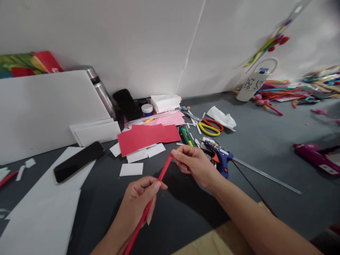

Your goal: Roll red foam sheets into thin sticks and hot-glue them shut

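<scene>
A long, narrow red paper strip (165, 168) runs slantwise from the bottom edge up to the middle of the view. My right hand (195, 163) pinches its upper end between thumb and fingertips. Lower down, my left hand (142, 200) grips the same strip between thumb and fingers, with its lower part trailing below. Beyond my hands lie red paper sheets (143, 138) over white card pieces. A blue glue gun (224, 161) with a clear glue stick lies just right of my right hand. Close by is a green cutter (186, 136).
Scissors (209, 127) with red and yellow handles lie near a crumpled tissue (221, 118). At left are a black phone (79, 161) and large white boards (42, 226). A white bottle (252, 85), pipe cleaners (287, 92) and a purple glue gun (317, 157) occupy the right side.
</scene>
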The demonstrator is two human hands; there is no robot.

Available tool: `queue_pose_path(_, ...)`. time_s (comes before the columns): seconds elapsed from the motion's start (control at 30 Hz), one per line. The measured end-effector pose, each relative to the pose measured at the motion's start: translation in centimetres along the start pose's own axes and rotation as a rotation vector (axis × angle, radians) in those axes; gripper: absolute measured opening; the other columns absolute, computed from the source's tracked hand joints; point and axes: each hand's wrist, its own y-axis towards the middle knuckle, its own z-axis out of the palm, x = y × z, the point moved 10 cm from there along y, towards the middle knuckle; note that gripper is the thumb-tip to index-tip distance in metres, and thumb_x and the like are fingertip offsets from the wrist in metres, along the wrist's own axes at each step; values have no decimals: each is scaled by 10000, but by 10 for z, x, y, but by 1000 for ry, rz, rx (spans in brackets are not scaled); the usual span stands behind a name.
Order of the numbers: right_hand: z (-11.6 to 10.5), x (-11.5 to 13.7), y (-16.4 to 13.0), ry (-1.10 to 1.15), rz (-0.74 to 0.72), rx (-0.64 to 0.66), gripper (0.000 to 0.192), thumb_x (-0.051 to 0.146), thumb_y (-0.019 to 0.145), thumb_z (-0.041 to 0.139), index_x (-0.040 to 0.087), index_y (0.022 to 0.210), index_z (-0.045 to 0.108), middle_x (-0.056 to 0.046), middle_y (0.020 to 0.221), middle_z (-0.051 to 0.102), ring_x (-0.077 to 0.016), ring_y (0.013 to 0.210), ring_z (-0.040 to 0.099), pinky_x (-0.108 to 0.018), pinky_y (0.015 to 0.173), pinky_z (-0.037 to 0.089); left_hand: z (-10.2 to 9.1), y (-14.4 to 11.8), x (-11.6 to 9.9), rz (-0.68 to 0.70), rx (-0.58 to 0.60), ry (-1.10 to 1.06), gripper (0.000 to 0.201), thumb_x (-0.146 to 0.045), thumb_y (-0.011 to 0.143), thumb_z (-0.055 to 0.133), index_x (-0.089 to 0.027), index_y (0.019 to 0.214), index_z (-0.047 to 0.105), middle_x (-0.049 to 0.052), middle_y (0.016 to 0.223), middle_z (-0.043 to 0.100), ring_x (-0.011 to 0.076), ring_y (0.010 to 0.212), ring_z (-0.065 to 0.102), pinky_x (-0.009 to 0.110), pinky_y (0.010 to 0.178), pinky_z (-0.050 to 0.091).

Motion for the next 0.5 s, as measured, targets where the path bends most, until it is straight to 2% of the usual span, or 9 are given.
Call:
queue_pose_path(0.07,-7,8,1,21,-53,-45,360,439,785,772,156,669,582,44,606,515,-36,461,333,-191,425,200,-2,0,0,4,-22,-25,362,-494,882,619,-143,839,699,-72,302,434,43,263,257,170,348,173)
queue_pose_path(0.13,-22,23,0,27,-141,-133,317,418,790,764,158,690,611,26,642,558,-46,475,382,-192,431,254,-7,0,-2,22,-67,-63,353,-491,885,621,-147,854,694,-76,304,425,46,267,261,168,339,176)
queue_pose_path(0.2,-36,41,-4,18,-248,-220,236,397,815,734,174,785,663,10,687,610,-73,503,466,-207,462,350,-12,0,-5,36,-120,-98,344,-492,889,621,-154,876,682,-80,323,428,49,281,268,161,331,190)
queue_pose_path(0.27,-45,59,-10,-47,-358,-270,181,364,854,690,202,935,698,-7,736,671,-124,602,584,-253,568,460,-16,0,-5,29,-153,-129,341,-503,886,625,-164,899,663,-85,363,447,47,292,272,151,318,203)
queue_pose_path(0.37,-39,71,-15,-367,-421,-253,181,304,893,628,222,1023,723,-45,845,746,-193,814,672,-315,742,498,-15,1,-2,-3,-150,-178,345,-522,873,636,-179,916,630,-78,444,506,47,314,325,140,310,244)
queue_pose_path(0.43,-31,65,-14,-594,-401,-212,183,264,896,590,213,999,732,-59,911,758,-205,833,683,-310,734,492,-14,1,0,-9,-128,-201,351,-531,866,644,-185,915,613,-70,479,534,50,334,370,136,316,262)
queue_pose_path(0.5,-25,52,-10,-772,-353,-163,197,204,878,549,206,984,716,-52,882,752,-196,751,689,-294,673,488,-14,2,1,-4,-113,-204,347,-528,860,658,-192,907,589,-69,494,544,49,342,375,133,315,243)
